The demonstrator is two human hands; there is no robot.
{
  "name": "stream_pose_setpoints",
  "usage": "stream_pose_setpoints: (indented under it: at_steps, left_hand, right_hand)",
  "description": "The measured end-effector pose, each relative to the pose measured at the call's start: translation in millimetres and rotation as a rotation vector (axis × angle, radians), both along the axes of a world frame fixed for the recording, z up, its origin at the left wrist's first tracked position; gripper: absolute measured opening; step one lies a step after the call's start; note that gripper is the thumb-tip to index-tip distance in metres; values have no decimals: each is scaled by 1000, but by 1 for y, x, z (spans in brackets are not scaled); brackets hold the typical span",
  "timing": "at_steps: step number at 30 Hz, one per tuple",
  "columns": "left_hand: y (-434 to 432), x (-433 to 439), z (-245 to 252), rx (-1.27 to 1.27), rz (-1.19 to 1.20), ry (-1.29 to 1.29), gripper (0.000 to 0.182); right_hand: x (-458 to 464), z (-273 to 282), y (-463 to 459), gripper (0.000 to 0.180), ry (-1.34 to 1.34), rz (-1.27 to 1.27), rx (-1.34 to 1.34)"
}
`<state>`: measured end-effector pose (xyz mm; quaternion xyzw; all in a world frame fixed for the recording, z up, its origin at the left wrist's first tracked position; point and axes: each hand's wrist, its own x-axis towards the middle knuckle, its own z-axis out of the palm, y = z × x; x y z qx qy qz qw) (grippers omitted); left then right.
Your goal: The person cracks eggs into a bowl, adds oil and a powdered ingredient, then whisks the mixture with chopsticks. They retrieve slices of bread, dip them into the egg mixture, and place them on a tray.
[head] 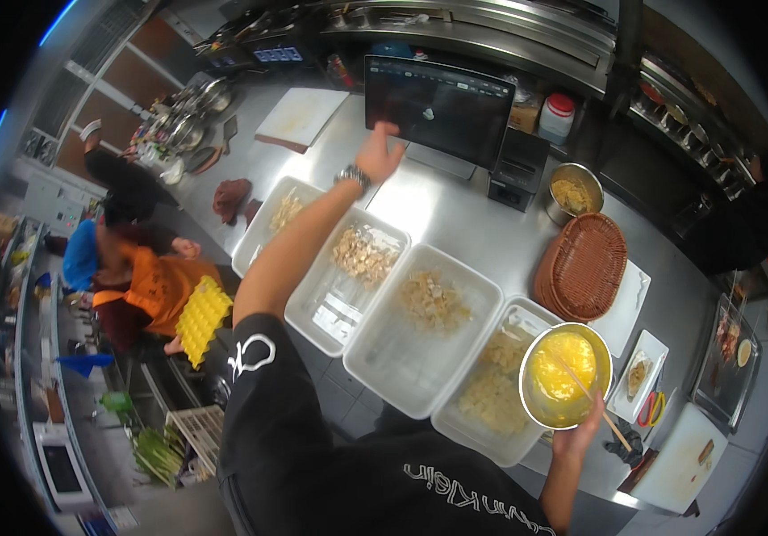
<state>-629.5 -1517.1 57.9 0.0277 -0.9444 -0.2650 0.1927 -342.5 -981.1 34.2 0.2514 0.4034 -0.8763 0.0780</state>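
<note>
My left hand (pixel 382 157) reaches out before the lower left part of a dark monitor (pixel 444 107). Nothing is in it, and its fingers are apart; whether a fingertip touches the screen I cannot tell. In my right hand (pixel 578 429) is a metal bowl (pixel 608 365) of beaten yellow egg (pixel 558 358). Wooden chopsticks (pixel 578 378) lean in the egg and stick out over the rim. The bowl is above the right end of a row of translucent plastic tubs (pixel 384 375), which hold pale chopped food (pixel 364 254).
A receipt printer (pixel 518 171) stands beside the monitor. Brown woven baskets (pixel 585 268) and a metal pot (pixel 575 191) are to the right. Scissors (pixel 653 409) lie near a narrow white plate (pixel 637 375). At left, a person in an orange apron (pixel 163 295) holds yellow egg trays (pixel 203 321).
</note>
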Motion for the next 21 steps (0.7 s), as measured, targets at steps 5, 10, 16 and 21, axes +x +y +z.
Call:
stream_pose_setpoints:
  at_steps: [5, 10, 16, 21]
  left_hand:
    - [-57, -118, 8, -343, -70, 202, 65]
    - [-74, -161, -2, -488, -40, 146, 75]
    - [-90, -117, -6, -230, -177, 230, 85]
    - [-89, -103, -30, -186, -236, 209, 80]
  right_hand:
    - [23, 9, -88, 57, -14, -327, 159]
    - [45, 37, -167, 62, -60, -417, 206]
    - [41, 82, -232, 56, -19, -483, 141]
    - [50, 80, -245, 54, -49, -526, 145]
